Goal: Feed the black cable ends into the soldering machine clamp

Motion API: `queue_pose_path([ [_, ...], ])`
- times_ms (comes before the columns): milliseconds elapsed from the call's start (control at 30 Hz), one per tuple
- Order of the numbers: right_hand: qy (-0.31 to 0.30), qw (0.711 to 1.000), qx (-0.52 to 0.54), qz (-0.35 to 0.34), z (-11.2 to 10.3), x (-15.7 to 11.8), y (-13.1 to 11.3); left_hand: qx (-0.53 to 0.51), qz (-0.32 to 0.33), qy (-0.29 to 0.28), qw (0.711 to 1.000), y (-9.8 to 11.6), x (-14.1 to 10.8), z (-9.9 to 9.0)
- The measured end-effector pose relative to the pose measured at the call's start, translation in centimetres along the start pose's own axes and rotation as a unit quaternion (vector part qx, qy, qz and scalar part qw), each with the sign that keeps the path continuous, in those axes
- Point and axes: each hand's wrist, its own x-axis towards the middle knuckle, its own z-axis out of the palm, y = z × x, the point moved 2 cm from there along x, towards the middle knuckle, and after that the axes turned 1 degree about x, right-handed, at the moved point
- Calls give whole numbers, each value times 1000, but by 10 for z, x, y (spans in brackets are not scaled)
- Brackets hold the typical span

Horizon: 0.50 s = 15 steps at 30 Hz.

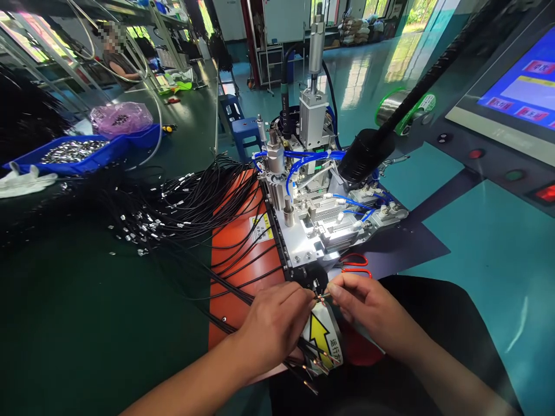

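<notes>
My left hand is closed in a pinch on the end of a black cable, just in front of the machine. Bare copper strands show between the fingertips of both hands. My right hand pinches a thin wire end there; its far part is hidden by the fingers. Below my left hand hang several black cables with stripped copper tips. Beneath the fingertips is a white label with a yellow arrow. The metal machine with blue air hoses stands right beyond my hands.
Red-handled scissors lie beside the machine's base. A heap of black cables spreads over the orange plate. A blue tray holds small metal parts. A solder spool and a control screen are at right. A person sits far left.
</notes>
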Motion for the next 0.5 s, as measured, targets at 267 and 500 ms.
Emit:
queue_pose_path([
  [267,-10,1000,7,-6,0,2,4,5,2,6,1000,0,-1,1],
  [500,-3,1000,-8,-6,1,3,5,-1,-4,-1,1000,-1,-1,1],
])
